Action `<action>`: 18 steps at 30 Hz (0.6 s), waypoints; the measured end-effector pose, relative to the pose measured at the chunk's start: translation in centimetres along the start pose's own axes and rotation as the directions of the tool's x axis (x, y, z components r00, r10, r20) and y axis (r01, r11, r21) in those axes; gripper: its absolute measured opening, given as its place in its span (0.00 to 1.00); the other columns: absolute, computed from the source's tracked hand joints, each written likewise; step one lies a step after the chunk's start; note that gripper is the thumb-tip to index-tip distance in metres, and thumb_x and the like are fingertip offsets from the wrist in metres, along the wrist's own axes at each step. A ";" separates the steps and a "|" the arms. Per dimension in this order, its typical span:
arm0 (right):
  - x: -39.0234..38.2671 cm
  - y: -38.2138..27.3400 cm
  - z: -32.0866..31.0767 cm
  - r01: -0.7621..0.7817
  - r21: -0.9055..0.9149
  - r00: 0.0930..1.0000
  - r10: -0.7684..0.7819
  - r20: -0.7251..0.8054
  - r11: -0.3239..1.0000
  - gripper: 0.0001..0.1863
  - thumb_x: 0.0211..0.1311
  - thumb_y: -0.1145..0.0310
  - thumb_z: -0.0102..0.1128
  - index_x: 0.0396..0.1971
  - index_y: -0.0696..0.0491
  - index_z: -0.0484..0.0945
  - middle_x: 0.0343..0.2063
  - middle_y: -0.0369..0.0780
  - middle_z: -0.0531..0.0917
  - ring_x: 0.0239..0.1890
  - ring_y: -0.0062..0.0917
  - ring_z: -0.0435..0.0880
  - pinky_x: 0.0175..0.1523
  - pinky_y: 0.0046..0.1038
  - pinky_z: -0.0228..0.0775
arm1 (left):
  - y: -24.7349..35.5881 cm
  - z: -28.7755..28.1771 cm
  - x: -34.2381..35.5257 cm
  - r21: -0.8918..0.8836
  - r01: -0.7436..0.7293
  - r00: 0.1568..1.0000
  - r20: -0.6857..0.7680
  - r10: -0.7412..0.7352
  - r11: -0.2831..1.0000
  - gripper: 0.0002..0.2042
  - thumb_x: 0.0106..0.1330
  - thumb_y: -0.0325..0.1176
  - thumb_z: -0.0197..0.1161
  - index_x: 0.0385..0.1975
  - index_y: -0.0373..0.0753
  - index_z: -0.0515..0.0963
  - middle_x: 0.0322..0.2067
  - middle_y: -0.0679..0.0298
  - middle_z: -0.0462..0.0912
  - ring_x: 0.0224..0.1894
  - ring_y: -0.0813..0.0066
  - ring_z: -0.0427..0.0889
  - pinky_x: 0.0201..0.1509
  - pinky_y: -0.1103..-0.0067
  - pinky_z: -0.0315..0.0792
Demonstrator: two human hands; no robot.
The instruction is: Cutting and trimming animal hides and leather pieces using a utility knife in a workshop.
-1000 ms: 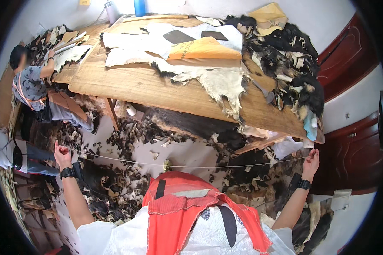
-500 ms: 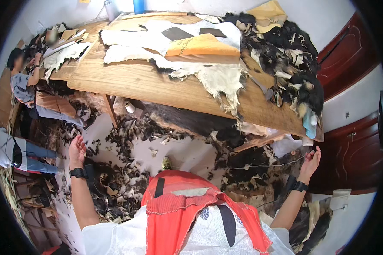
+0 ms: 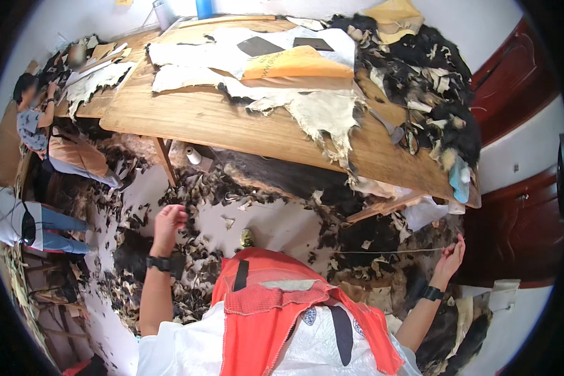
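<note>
A pale cord (image 3: 388, 252) is pinched at the fingertips of the right hand (image 3: 450, 252) and is drawn nearly level toward the middle, where it is lost to sight over the pale floor (image 3: 279, 222). The left hand (image 3: 172, 219) is held above the floor with its fingers curled; whether the cord is gripped there cannot be told. A black band (image 3: 159, 263) is worn on the left wrist. Between the forearms, a red apron (image 3: 257, 313) is worn. Ahead, the wooden table (image 3: 188, 116) is partly covered by pale hides (image 3: 323, 119), on which an orange-yellow envelope (image 3: 294, 66) is laid. Black fur scraps (image 3: 448, 59) are heaped at the table's right end, with scissors (image 3: 412, 139) placed beside them. Farther left, a co-worker (image 3: 32, 128) is positioned near hides.
</note>
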State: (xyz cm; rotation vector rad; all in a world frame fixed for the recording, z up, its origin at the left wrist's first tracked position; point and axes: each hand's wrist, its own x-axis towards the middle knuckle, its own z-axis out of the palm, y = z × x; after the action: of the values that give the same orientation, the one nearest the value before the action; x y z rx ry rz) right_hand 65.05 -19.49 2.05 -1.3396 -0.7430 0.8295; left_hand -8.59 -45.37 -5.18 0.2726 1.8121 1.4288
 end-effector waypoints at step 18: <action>2.5 1.2 1.5 0.045 -0.188 0.998 -0.053 -0.041 0.981 0.14 0.77 0.64 0.47 0.54 0.49 0.78 0.22 0.27 0.69 0.22 0.10 0.65 0.28 0.16 0.65 | 2.5 14.2 -1.1 0.240 -0.330 0.848 0.501 0.175 0.913 0.15 0.72 0.37 0.57 0.26 0.32 0.78 0.20 0.66 0.79 0.24 0.80 0.77 0.31 0.79 0.72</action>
State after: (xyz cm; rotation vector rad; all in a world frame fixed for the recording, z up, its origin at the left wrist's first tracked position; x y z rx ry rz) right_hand 64.97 -16.50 0.98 -1.4965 -0.8304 0.7006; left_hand 1.23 -34.92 -3.17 0.9800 1.6227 1.1006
